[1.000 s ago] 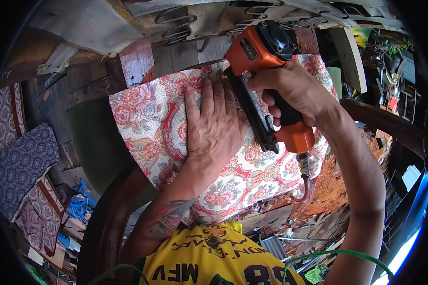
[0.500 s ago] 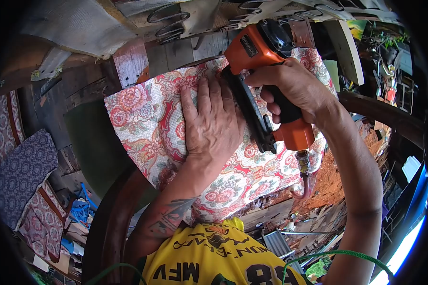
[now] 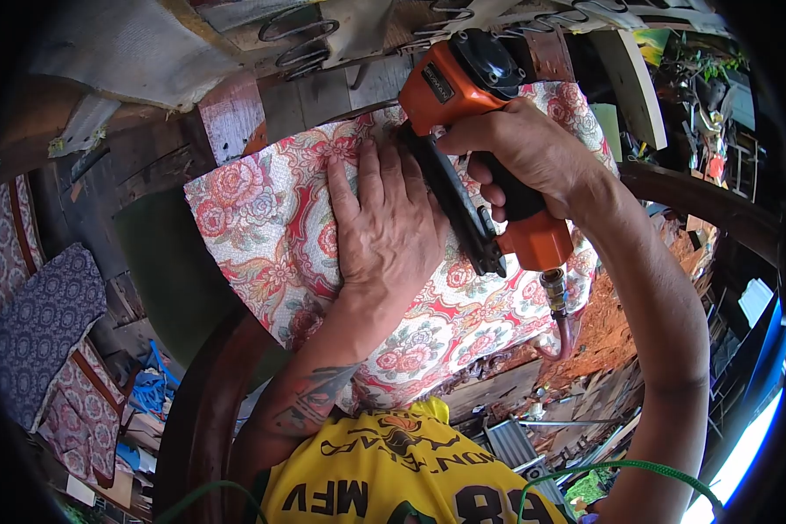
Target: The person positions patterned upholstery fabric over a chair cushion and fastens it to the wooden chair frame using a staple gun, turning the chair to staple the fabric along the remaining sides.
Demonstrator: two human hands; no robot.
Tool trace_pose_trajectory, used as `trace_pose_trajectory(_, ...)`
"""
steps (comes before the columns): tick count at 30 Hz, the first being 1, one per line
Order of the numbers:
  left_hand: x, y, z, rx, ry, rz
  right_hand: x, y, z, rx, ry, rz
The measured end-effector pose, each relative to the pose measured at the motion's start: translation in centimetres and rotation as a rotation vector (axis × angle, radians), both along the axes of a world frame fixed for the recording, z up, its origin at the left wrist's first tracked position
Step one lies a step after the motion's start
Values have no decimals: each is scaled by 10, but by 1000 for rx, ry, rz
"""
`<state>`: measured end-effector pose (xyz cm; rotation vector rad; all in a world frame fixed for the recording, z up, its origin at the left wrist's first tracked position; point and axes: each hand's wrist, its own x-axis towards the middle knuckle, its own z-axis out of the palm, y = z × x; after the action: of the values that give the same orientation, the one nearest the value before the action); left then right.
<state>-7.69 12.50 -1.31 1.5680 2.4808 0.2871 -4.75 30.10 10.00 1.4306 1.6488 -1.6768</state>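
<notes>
My left hand [image 3: 388,229] lies flat on the floral fabric [image 3: 266,253], its fingers stretched toward the far edge. Wrapped round the black grip of an orange and black air stapler [image 3: 533,240] is my right hand [image 3: 533,157]. The stapler's nose is at the fabric near the far edge, just right of my left fingertips; its exact contact point is hidden. A hose [image 3: 566,336] hangs from the coupling at the handle's end. The fabric covers a seat-like piece between dark curved wooden arms [image 3: 203,393].
Beyond the fabric is a frame with metal springs [image 3: 304,39] and webbing [image 3: 113,52]. Dark patterned fabric [image 3: 44,323] and blue cord [image 3: 153,384] are at the left. Wood scraps and reddish soil [image 3: 607,341] lie on the right.
The stapler and my right hand have shifted slightly left and up in the view. My left hand keeps its place on the fabric, while the surroundings have drifted a little with the camera.
</notes>
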Motion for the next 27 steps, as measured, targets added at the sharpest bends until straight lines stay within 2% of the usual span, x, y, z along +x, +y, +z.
trace_pose_trajectory(10,-1,2,3,-16,1,40,-4,-4,3,-45,-30,-11)
trace_pose_trajectory(19,-2,4,12,5,21,47,-2,-13,0,23,54,-119)
trace_pose_trajectory(21,-4,4,14,20,39,54,-6,-10,-10,50,150,-181)
trace_pose_trajectory(27,-7,0,13,-12,-34,22,-6,-4,13,42,87,-84)
